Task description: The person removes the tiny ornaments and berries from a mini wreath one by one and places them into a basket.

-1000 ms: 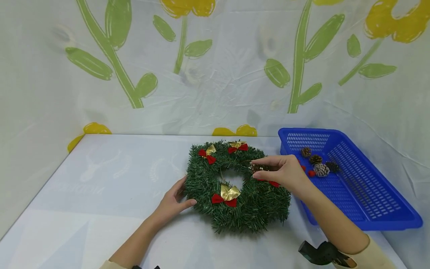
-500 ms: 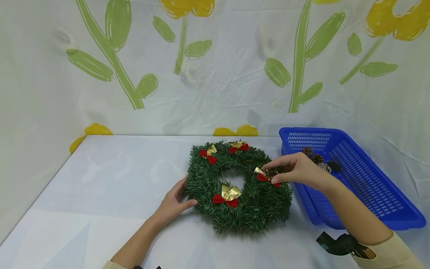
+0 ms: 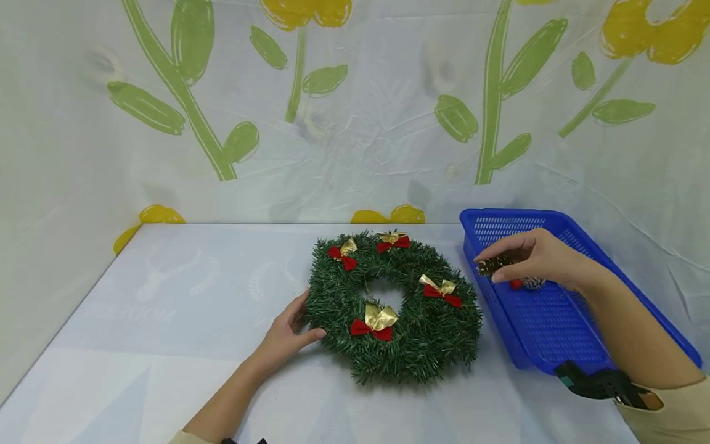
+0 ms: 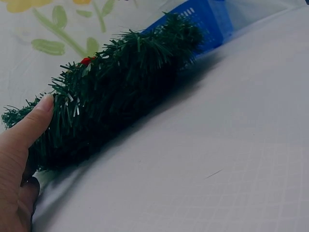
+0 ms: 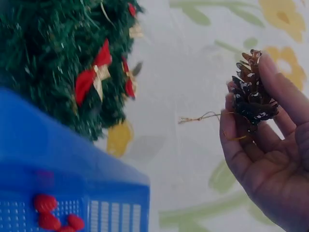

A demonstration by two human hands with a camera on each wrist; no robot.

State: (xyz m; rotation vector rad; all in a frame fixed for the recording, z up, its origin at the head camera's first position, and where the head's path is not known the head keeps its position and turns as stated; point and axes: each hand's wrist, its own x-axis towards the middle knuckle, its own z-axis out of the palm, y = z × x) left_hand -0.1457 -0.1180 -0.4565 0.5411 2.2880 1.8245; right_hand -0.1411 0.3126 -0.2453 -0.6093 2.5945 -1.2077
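Observation:
A green wreath [image 3: 338, 296] with several red-and-gold bows [image 3: 442, 291] lies on the white table. My left hand [image 3: 283, 333] holds the wreath at its left edge; in the left wrist view its thumb [image 4: 36, 118] lies against the green needles. My right hand [image 3: 532, 259] pinches a brown pine cone [image 3: 490, 265] between thumb and fingers, over the near-left part of the blue basket. White-tipped scales and a thin gold string loop [image 5: 205, 116] show on the pine cone [image 5: 251, 92] in the right wrist view.
The blue plastic basket [image 3: 577, 345] stands right of the wreath. Inside it are a white-tipped pine cone [image 3: 534, 282] and several red berries [image 5: 46, 203]; the right hand hides part of its contents. A flower-printed cloth [image 3: 377, 123] hangs behind the table [image 3: 222, 296].
My right hand has moved right with the pine cone, from over the wreath to over the basket, uncovering the right-hand bow. The left hand has stayed at the wreath's edge.

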